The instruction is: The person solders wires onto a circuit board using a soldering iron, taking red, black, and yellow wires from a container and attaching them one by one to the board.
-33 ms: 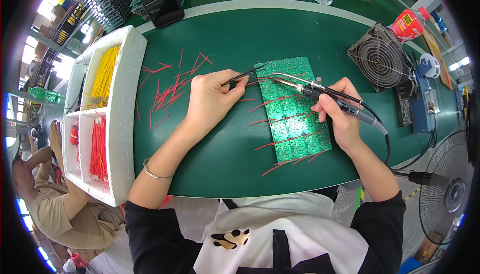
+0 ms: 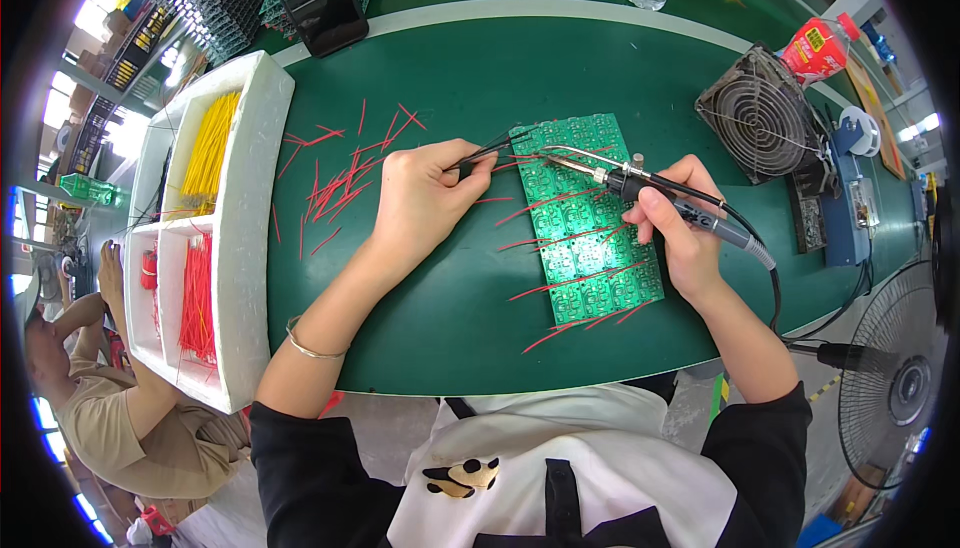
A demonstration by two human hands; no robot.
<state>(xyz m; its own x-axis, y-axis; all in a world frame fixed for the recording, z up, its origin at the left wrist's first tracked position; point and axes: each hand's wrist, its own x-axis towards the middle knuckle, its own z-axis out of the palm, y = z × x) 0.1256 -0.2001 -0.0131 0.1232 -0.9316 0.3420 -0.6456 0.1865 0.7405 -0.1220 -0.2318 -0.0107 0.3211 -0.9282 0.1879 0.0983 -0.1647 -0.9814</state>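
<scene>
Right hand (image 2: 675, 238) wraps tight around the soldering iron (image 2: 650, 188), tip angled down onto the top edge of the green circuit board panel (image 2: 590, 218), which lies flat on the green table (image 2: 450, 318) with red wires (image 2: 560, 283) poking out along its left side. Left hand (image 2: 425, 198) pinches black tweezers (image 2: 490, 153), their points meeting the board right beside the iron's tip. Loose red wire pieces (image 2: 335, 183) scatter just left. A white foam tray (image 2: 245, 228) holds yellow and red wire bundles.
</scene>
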